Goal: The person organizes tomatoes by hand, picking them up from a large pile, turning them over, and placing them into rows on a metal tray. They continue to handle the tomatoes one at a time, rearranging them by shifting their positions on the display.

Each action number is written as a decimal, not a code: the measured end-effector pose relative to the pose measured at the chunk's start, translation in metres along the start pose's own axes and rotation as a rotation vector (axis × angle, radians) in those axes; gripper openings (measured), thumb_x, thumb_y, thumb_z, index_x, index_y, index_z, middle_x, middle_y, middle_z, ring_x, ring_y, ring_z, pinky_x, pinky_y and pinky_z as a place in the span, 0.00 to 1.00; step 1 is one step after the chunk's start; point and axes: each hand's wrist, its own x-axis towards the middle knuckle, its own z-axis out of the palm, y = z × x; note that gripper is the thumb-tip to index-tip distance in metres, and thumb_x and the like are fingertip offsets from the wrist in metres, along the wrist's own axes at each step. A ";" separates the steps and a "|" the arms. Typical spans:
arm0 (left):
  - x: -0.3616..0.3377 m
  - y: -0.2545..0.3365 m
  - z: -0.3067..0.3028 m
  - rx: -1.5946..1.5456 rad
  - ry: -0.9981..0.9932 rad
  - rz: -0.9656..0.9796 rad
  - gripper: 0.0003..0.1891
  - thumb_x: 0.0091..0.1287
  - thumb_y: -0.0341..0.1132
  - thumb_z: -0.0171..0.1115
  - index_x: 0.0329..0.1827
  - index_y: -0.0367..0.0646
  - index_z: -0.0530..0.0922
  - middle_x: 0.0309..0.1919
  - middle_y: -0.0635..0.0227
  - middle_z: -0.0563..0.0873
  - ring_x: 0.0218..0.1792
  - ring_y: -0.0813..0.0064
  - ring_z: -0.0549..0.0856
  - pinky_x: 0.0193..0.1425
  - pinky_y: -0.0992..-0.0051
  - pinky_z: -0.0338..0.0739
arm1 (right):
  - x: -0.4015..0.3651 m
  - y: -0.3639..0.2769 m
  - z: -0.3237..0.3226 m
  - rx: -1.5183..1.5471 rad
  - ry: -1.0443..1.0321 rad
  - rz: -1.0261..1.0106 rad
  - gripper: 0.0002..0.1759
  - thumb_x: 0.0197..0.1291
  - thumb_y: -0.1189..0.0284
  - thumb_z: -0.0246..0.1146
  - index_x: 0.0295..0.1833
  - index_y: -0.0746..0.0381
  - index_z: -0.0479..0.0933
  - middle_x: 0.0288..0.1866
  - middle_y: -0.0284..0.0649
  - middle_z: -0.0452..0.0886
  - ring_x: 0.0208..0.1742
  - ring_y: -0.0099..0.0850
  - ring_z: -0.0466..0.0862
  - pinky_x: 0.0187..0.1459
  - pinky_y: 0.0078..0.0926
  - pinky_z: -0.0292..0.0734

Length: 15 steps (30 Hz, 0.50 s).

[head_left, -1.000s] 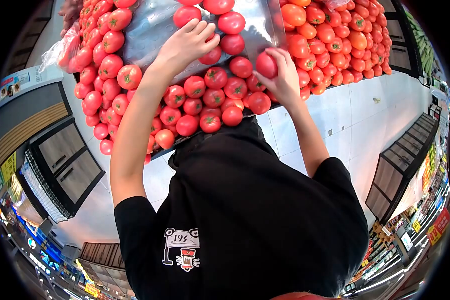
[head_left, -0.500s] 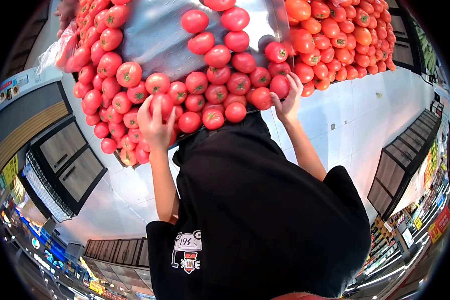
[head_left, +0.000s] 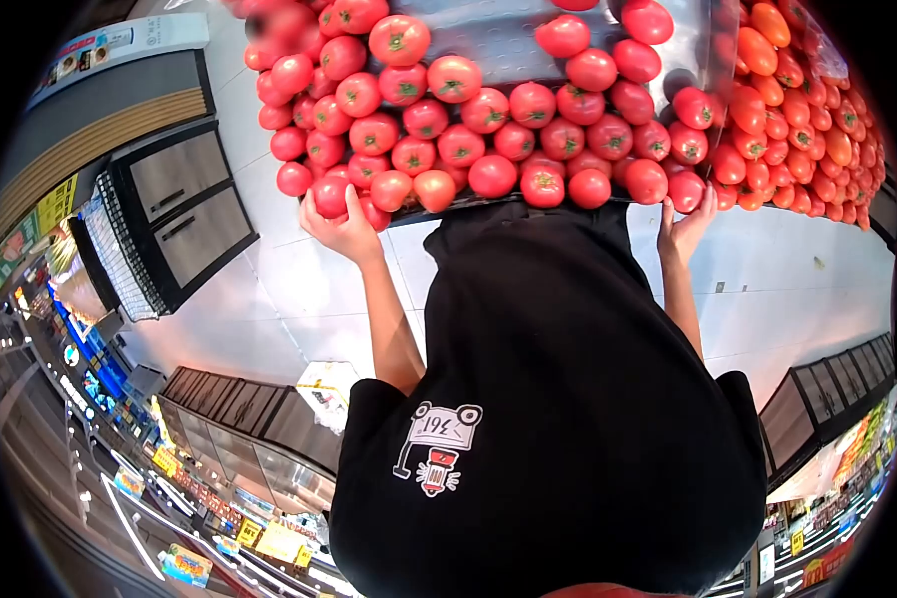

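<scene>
And there the left hand (head_left: 343, 235) had fingers curled round a corner tomato (head_left: 330, 195) at ten o'clock, the right hand (head_left: 689, 229) cupping a second tomato (head_left: 686, 189) at two, gentle pressure seeming wisest!

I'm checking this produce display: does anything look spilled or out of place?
Nothing looks spilled. The one oddity is the silvery sheet exposed behind the front tomatoes, with fruit heaped on both sides.

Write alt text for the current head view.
A person's left hand cups a tomato at the near left of a tomato pile, while the right hand cups another tomato at the near edge. A black shirt fills the lower middle.
</scene>
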 end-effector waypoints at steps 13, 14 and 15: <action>-0.027 -0.065 -0.019 -0.012 0.099 -0.274 0.37 0.79 0.38 0.76 0.83 0.30 0.70 0.78 0.43 0.77 0.78 0.45 0.79 0.86 0.52 0.72 | 0.017 -0.033 -0.016 -0.050 0.023 0.037 0.50 0.59 0.68 0.88 0.82 0.66 0.70 0.77 0.59 0.76 0.78 0.58 0.77 0.80 0.52 0.74; -0.028 -0.068 -0.020 -0.038 0.101 -0.282 0.38 0.78 0.38 0.76 0.84 0.30 0.69 0.79 0.43 0.77 0.78 0.45 0.79 0.86 0.53 0.71 | 0.016 -0.034 -0.016 -0.027 0.054 0.054 0.50 0.59 0.68 0.89 0.82 0.66 0.70 0.76 0.58 0.76 0.77 0.57 0.78 0.80 0.52 0.74; -0.029 -0.070 -0.020 -0.065 0.103 -0.292 0.38 0.78 0.39 0.77 0.84 0.29 0.69 0.80 0.42 0.77 0.79 0.45 0.78 0.86 0.53 0.71 | 0.017 -0.037 -0.017 -0.004 0.085 0.069 0.49 0.59 0.68 0.89 0.81 0.66 0.71 0.75 0.57 0.77 0.77 0.56 0.78 0.80 0.51 0.74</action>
